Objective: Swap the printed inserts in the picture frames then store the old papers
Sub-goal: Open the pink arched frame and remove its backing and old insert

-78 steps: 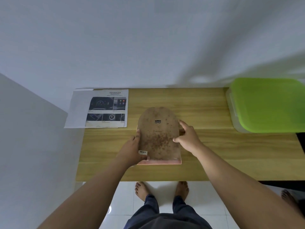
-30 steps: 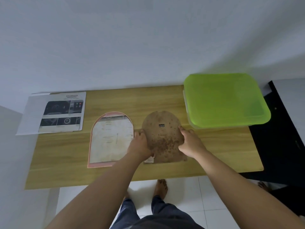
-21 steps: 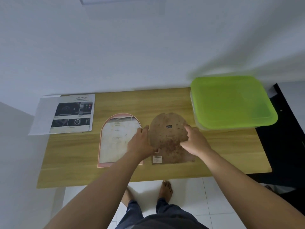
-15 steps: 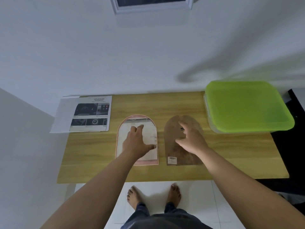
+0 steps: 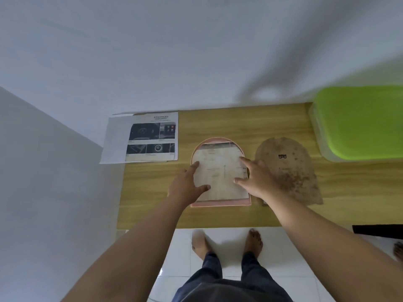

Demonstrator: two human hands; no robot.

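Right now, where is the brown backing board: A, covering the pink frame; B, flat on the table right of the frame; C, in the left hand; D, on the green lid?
B: the backing board lies flat on the table, right of the pink frame.

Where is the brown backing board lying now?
Head view: the backing board lies on the table, between the pink frame on its left and the green-lidded box.

Pink rim on frame [image 5: 220, 203]. Between left hand [image 5: 185, 188] and right hand [image 5: 257, 182], insert [image 5: 218, 171]: off-white, faint grey print. Right of right hand, backing board [image 5: 290, 171]: brown, dark mottled specks. Further right, lid [image 5: 362, 118]: lime green. Light wood grain on table [image 5: 218, 123].
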